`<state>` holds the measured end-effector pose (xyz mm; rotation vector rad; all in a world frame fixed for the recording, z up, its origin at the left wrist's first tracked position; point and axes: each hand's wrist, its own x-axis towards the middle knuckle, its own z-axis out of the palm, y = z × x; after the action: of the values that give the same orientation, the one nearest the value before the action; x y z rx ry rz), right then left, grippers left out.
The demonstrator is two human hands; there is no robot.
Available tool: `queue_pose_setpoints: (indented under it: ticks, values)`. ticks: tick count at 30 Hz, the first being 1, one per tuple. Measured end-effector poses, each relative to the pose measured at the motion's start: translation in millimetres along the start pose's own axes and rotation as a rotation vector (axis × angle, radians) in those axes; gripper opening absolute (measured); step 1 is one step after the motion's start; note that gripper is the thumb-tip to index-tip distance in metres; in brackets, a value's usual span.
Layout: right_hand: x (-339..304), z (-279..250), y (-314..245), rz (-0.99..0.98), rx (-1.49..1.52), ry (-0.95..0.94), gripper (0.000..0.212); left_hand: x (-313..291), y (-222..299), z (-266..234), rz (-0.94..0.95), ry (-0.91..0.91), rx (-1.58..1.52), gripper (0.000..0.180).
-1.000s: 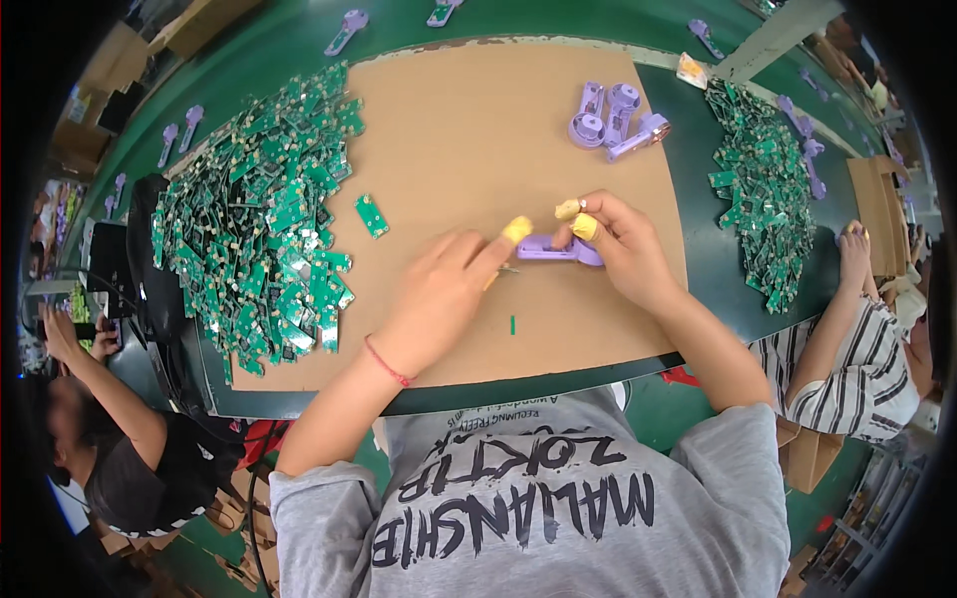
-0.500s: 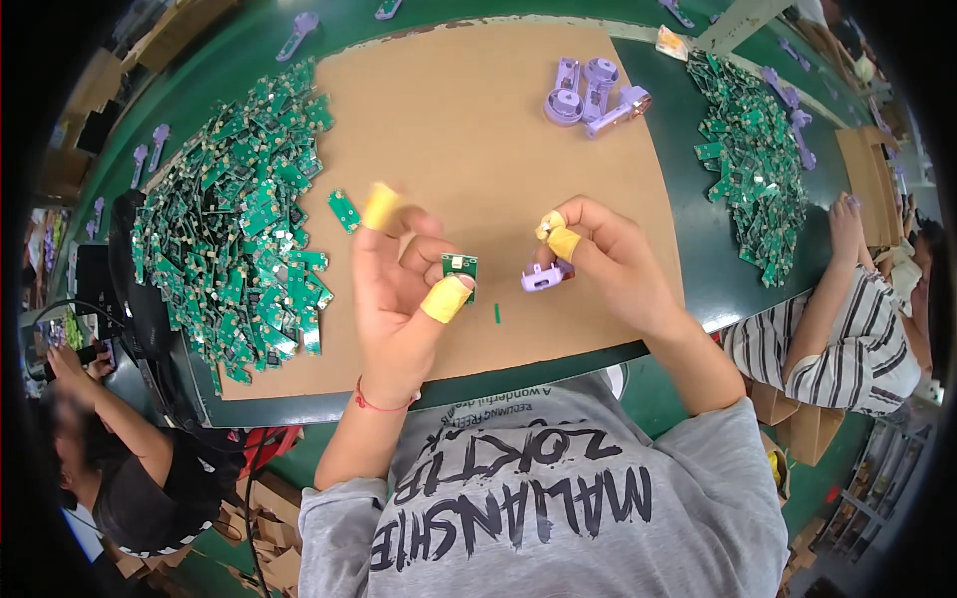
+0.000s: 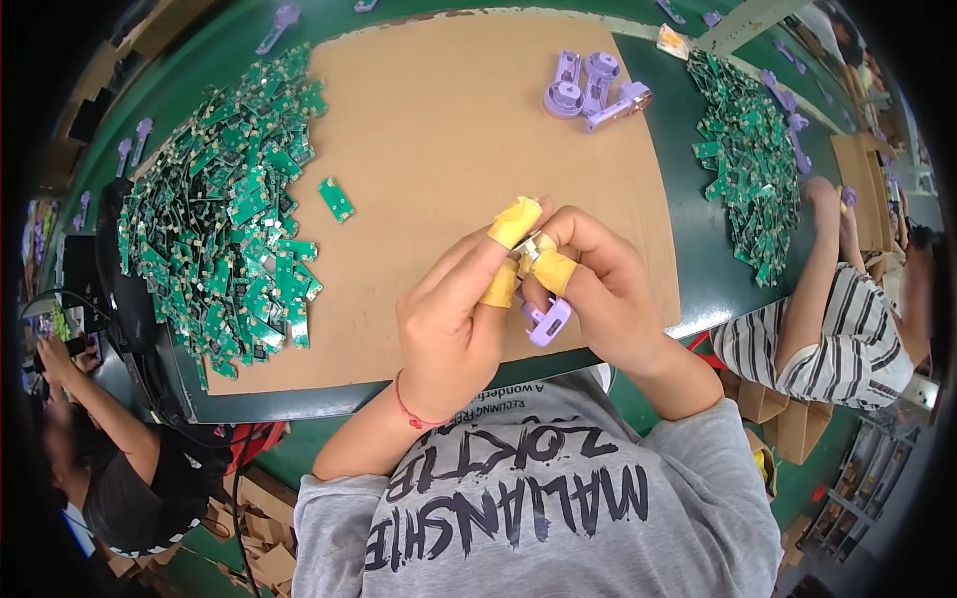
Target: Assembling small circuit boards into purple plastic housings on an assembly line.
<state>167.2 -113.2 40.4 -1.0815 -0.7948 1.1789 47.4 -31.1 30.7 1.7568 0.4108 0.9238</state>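
My left hand [image 3: 454, 314] and my right hand [image 3: 608, 289] meet over the front of the brown board. Yellow tape wraps the thumb and index fingertips of both. My left fingers are closed on a small circuit board, now mostly hidden; a pale, shiny edge shows where the fingertips meet. My right thumb and index finger pinch against the same spot, at a small whitish piece I cannot make out clearly. A purple plastic housing [image 3: 546, 321] with a slot sticks out below my right fingers, held in that hand.
A big heap of green circuit boards [image 3: 219, 209] lies left, with one loose circuit board [image 3: 337, 200] beside it. Several purple assemblies [image 3: 595, 90] stand at the far right of the brown cardboard sheet [image 3: 449, 120]. Another board heap [image 3: 743, 169] lies right. Co-workers sit on both sides.
My left hand has moved right, bringing its circuit board up against the fingertips of my right hand. The purple housing has tilted and come slightly nearer to me.
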Motion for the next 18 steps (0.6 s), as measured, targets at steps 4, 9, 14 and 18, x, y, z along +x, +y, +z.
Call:
queue_pose_setpoints:
  ticks: [4,9,14,18]
  values:
    - [1.7,1.2,-1.5,0.060,0.154,-0.018,0.010,-0.4,-3.7,-0.3,0.106,0.005,0.072,0.036]
    - [1.1,2.3,-1.6,0.047,0.156,-0.053,0.010,0.4,-6.8,-2.5,0.175,0.017,0.094,0.040]
    - [0.0,6.9,-4.1,0.065,0.215,-0.038,0.010,0.2,-7.2,-4.0,0.202,0.007,0.126,0.043]
    - [2.6,3.7,-6.0,0.198,0.286,-0.084,0.010,-0.5,-10.6,-5.7,0.272,0.021,0.164,0.042]
